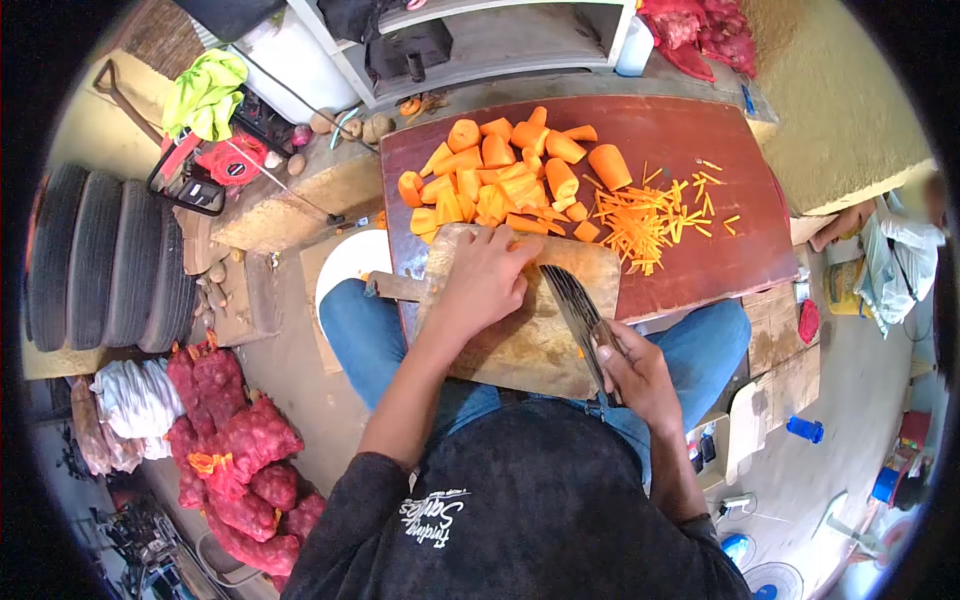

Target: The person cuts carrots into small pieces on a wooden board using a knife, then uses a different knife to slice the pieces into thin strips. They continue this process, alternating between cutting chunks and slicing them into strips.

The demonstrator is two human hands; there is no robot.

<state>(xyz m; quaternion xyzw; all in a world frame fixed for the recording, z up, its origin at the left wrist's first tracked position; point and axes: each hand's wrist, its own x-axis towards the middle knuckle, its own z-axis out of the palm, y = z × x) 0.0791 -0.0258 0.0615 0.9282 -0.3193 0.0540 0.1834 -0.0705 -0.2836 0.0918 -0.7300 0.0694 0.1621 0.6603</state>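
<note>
Left hand [490,285] presses flat on the cutting board [530,340] near the carrot chunks [500,180] at twelve o'clock, right hand [630,370] with its grip closed on the knife [578,310] — best to curl those fingertips back from the blade.

We see a black long-sleeved top with white script lettering printed on it, sleeves pushed up the forearms, blue jeans on both legs, and bare hands.

Bright, even daylight, soft shadows, sharp centre — fisheye bending, black vignette corners
</note>
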